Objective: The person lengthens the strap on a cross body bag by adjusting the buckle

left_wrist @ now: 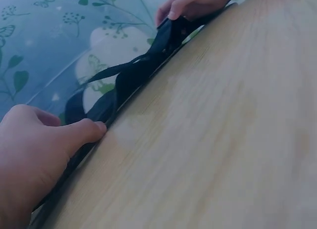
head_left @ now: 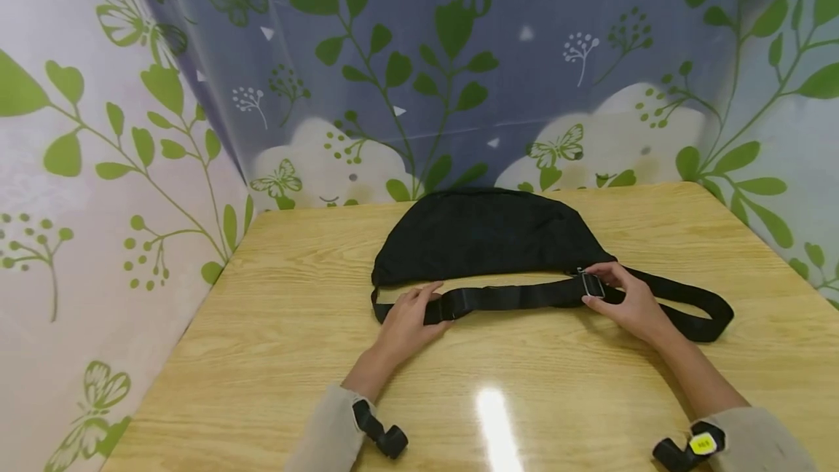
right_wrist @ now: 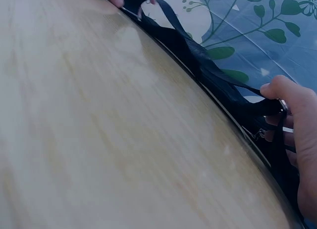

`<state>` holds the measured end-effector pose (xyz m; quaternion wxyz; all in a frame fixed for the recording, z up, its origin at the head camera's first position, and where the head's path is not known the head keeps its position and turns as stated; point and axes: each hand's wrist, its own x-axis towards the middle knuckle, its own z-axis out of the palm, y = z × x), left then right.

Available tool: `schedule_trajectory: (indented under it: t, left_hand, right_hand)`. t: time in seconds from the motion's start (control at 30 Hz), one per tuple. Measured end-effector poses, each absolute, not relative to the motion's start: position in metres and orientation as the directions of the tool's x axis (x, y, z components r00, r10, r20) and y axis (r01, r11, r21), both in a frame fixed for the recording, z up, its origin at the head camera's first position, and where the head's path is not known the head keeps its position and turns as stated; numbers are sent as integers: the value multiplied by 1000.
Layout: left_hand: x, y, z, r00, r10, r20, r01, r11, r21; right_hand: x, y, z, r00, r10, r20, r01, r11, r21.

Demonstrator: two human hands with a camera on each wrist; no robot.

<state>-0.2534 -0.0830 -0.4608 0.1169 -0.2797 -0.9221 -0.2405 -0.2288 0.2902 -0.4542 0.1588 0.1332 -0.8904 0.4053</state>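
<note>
A black waist bag (head_left: 485,231) lies flat towards the back of the wooden table, its curved side facing the wall. In front of it runs its black strap (head_left: 518,297), stretched sideways between both hands. My left hand (head_left: 408,320) pinches the strap near its left end, beside a dark slider; in the left wrist view the thumb (left_wrist: 91,131) lies along the webbing. My right hand (head_left: 625,301) grips the metal buckle (head_left: 593,285) at the strap's right part between thumb and fingers. Beyond that hand, the rest of the strap loops out (head_left: 711,319) on the table.
The wooden table (head_left: 262,377) meets a patterned cloth backdrop (head_left: 393,57) at the back and on both sides. A bright light reflection shows on the table's front part. Black wrist mounts (head_left: 380,432) sit at both beige sleeves.
</note>
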Motion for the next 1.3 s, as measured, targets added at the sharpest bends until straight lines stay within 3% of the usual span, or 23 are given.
schedule_trajectory:
  t: [0.2, 0.4, 0.67, 0.77, 0.87, 0.97, 1.07, 1.17, 1.3]
  left_hand:
    - [-245, -122, -462, -772, 503, 388, 631, 679, 375]
    - [-240, -147, -459, -722, 584, 370, 691, 623, 367]
    - [-228, -163, -448, -774, 587, 236, 626, 656, 422]
    - [-222, -155, -446, -774, 582, 249, 631, 672, 388]
    - [-218, -131, -443, -695, 633, 342, 719, 625, 305]
    - [-215, -90, -437, -532, 729, 431, 839, 521, 156]
    - [-210, -39, -434, -422, 821, 384, 891, 454, 8]
    - [-208, 8, -437, -399, 880, 259, 896, 434, -93]
    - [-213, 50, -450, -382, 901, 208, 905, 410, -114]
  right_hand:
    - [-227, 287, -454, -928, -166, 332, -360, 627, -691]
    - [-217, 287, -457, -920, -270, 283, -390, 700, -599]
    - [-201, 278, -462, -860, -387, 333, -507, 722, -471]
    - [-199, 276, -459, -856, -414, 308, -516, 720, -465]
    - [-200, 276, -451, -876, -400, 268, -481, 732, -482]
    - [-209, 279, -440, -874, -374, 310, -483, 738, -472]
    - [-226, 284, -429, -845, -340, 412, -502, 768, -397]
    - [-243, 292, -421, -847, -307, 434, -464, 825, -322]
    - [-259, 304, -414, -910, -281, 304, -373, 874, -310]
